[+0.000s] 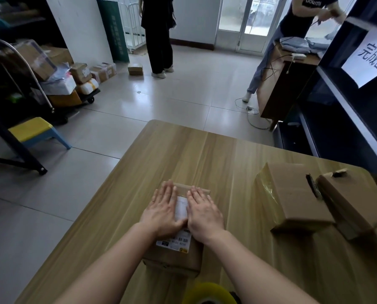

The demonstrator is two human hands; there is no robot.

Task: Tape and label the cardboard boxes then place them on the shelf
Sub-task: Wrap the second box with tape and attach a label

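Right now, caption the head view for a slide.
Left hand and right hand press a label flat onto a cardboard box.

A small brown cardboard box [172, 257] lies flat at the near middle of the table [205, 154], with a white printed label [181, 208] on its top. To its right sit two larger boxes, a tape-glossed box [293, 198] and a tilted box [354, 207], apparently touching. A yellowish tape roll [209, 292] shows at the near edge.

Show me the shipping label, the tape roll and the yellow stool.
shipping label [181, 208]: head view, its white middle part.
tape roll [209, 290]: head view, its yellowish outer curve.
yellow stool [29, 127]: head view, its seat.
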